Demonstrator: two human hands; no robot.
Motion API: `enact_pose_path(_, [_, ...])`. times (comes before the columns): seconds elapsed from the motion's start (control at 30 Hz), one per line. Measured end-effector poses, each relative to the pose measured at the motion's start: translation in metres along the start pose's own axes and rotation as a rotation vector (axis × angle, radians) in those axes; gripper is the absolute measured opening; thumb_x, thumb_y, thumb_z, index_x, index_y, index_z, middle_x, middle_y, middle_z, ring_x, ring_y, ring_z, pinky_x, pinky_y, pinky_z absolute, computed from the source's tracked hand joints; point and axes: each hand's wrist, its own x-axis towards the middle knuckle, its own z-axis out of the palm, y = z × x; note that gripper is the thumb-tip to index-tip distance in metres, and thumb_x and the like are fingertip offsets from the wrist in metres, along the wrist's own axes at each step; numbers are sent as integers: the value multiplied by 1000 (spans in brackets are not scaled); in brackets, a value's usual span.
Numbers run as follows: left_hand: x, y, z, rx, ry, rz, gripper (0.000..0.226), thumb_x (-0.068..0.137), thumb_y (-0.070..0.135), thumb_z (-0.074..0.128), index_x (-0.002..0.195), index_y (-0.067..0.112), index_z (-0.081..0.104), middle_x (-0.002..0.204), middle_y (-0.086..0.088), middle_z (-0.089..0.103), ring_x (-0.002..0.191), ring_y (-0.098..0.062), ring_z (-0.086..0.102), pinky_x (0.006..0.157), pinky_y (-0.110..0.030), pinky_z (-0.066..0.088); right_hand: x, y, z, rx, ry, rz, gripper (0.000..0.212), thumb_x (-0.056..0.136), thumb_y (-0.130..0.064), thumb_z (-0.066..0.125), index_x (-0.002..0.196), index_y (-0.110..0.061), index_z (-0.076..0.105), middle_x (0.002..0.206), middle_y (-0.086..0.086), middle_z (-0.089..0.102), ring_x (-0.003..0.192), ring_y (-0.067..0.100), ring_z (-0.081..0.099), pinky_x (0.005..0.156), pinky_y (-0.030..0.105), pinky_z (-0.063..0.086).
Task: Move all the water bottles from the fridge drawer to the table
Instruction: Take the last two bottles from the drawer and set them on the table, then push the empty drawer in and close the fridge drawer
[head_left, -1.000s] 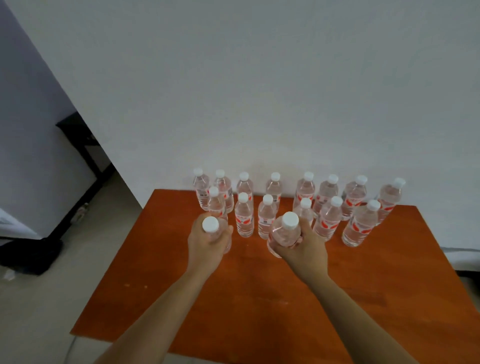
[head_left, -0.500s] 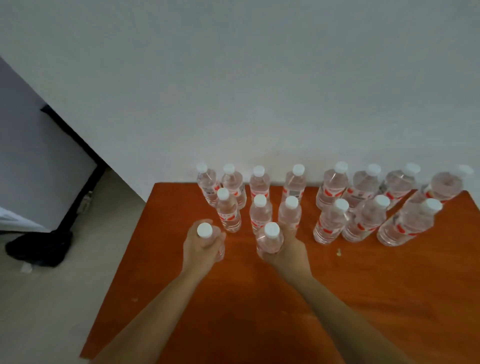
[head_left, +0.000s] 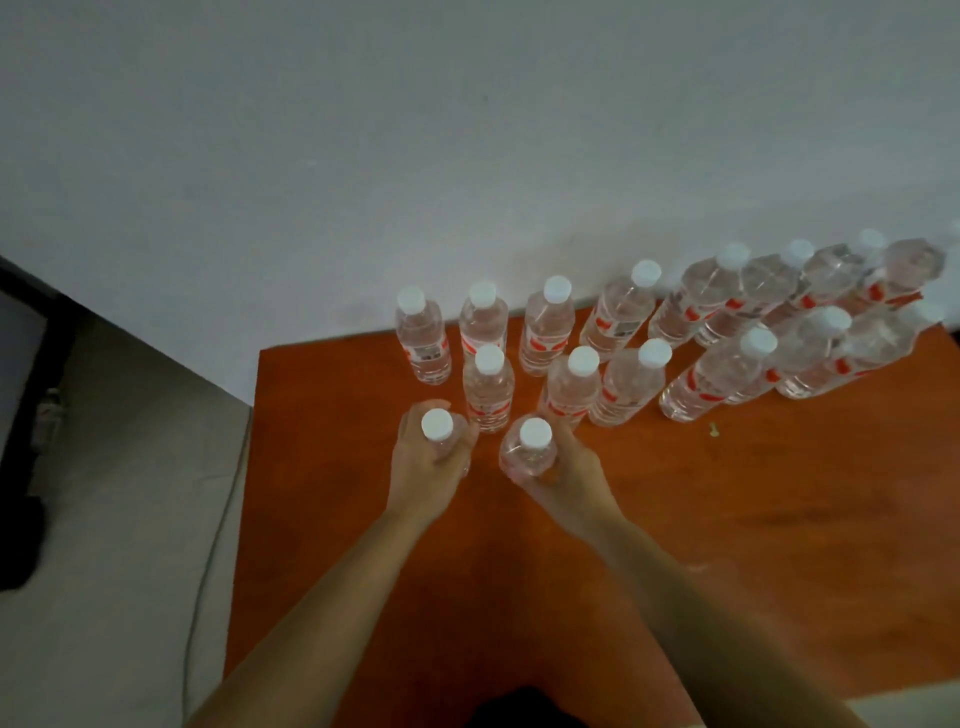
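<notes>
Bottles stood in two rough rows along the far edge of the orange worktop, against the grey wall, clear plastic with white caps and red labels. The ones at far right were blurred, so I could not count them. My left hand gripped one bottle near the worktop's left side, fingers curled around its body just under the cap. My right hand gripped a second bottle just beside it, fingers wrapped round the far side. Both bottles were upright, directly in front of the second row; I could not tell whether their bases touched the surface. A small pale crumb lay on the worktop to the right. A cable ran across the floor at left.
</notes>
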Motion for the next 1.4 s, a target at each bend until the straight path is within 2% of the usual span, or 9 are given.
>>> enact_pose_path(0.07, [5,-3,-4,23,-46,31,38,85,41,72,114,40,47,114,7,60,93,2,63,67,-14,49,1,1,0,1,11,8,65,78,-37,82,132,-40,45,120,-19,64,114,1,60,94,33,55])
enact_pose_path(0.17, [15,-4,-8,88,-99,84,35,84,47,71,108,47,46,111,13,59,105,-8,59,79,-30,50,0,1,2,-14,30,28,68,78,-37,82,135,-37,44,122,-20,63,115,0,59,95,32,54])
enact_pose_path(0.4, [17,-4,-8,111,-107,115,40,81,56,67,112,39,48,113,10,59,105,-11,59,85,-39,54,-3,0,12,-9,51,90,79,81,-28,80,144,-36,33,135,-15,56,129,10,51,106,38,47])
enact_pose_path(0.57, [9,5,-24,160,-181,105,50,80,65,64,120,39,48,123,11,57,112,-11,58,93,-44,52,-15,-12,7,-82,81,68,93,78,-53,77,151,-39,21,150,-12,43,138,15,44,109,47,44])
enact_pose_path(0.67, [3,22,-38,205,-161,163,72,81,78,48,136,31,43,141,5,50,124,-15,52,100,-46,48,-26,-26,-8,-128,109,-20,95,82,-61,68,154,-43,8,162,-12,25,147,17,30,113,47,35])
enact_pose_path(0.8, [-17,58,-45,377,-55,382,69,94,70,26,145,25,38,152,1,41,139,-21,39,111,-52,38,-64,-41,-60,-269,270,-159,76,95,-60,48,156,-37,9,165,-9,10,146,11,22,110,38,33])
enact_pose_path(0.9, [-43,94,-35,545,33,522,67,99,61,18,151,22,32,161,-6,26,150,-26,21,119,-52,25,-99,-37,-108,-403,507,-199,65,103,-54,37,157,-29,12,166,-2,10,150,20,20,112,44,39])
enact_pose_path(1.1, [-127,171,34,658,22,661,66,100,61,16,155,24,23,165,-7,16,152,-28,13,121,-52,16,-209,9,-205,-606,769,-130,65,102,-55,28,158,-27,9,167,7,4,153,27,10,121,50,22])
enact_pose_path(1.4, [-294,279,236,702,-182,1054,73,97,66,7,158,26,14,166,-6,-1,153,-24,-6,122,-55,7,-438,156,-330,-734,1058,311,72,99,-59,29,158,-20,16,167,12,-2,154,27,-6,124,51,6])
